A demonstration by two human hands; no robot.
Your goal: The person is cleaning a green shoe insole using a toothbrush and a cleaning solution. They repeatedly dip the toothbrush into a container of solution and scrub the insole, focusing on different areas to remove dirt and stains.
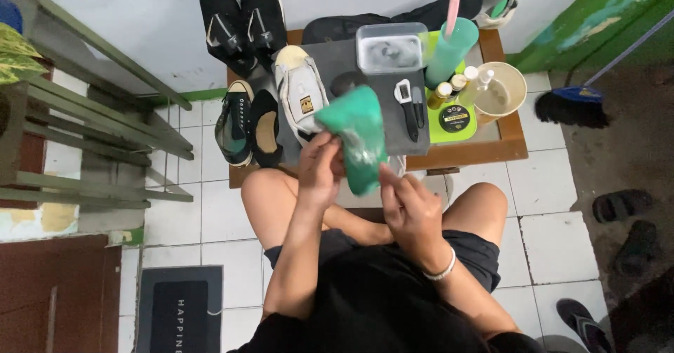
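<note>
Both hands hold a crumpled green cloth (354,139) up over the near edge of the low wooden table (509,146). The left hand (319,170) pinches the cloth's left side with its fingers; the right hand (411,209) grips its lower end. A white canvas shoe (300,93) lies on the table just left of the cloth, a clear lidded plastic box (390,48) beyond it.

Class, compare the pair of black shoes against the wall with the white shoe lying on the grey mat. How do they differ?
The black shoes are dark all over; the white shoe is pale with a small dark patch. The black shoes stand as a pair beside the table, whereas the white shoe lies singly on the grey mat, close to the left hand. All point their toes toward the person.
</note>
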